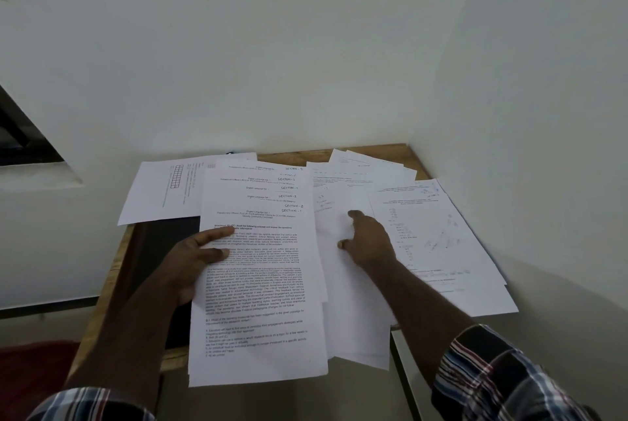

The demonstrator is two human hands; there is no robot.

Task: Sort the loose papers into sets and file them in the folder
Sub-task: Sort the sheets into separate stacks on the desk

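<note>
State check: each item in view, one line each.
Left hand: holds the fanned section stack by its left edge.
Fanned section stack: staggered, handwritten section labels showing, near end overhangs the table.
Right hand: rests on the blank sheets, holds nothing.
Blank sheets: loose, overlapping.
Right-side papers: spread out, unsorted.
Dark folder: flat, mostly covered by papers.
Grid sheet: lying flat on the folder's far end.

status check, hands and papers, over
Left hand holds fanned white printed section sheets. Right hand rests on blank white sheets. Dark folder underneath.
</note>
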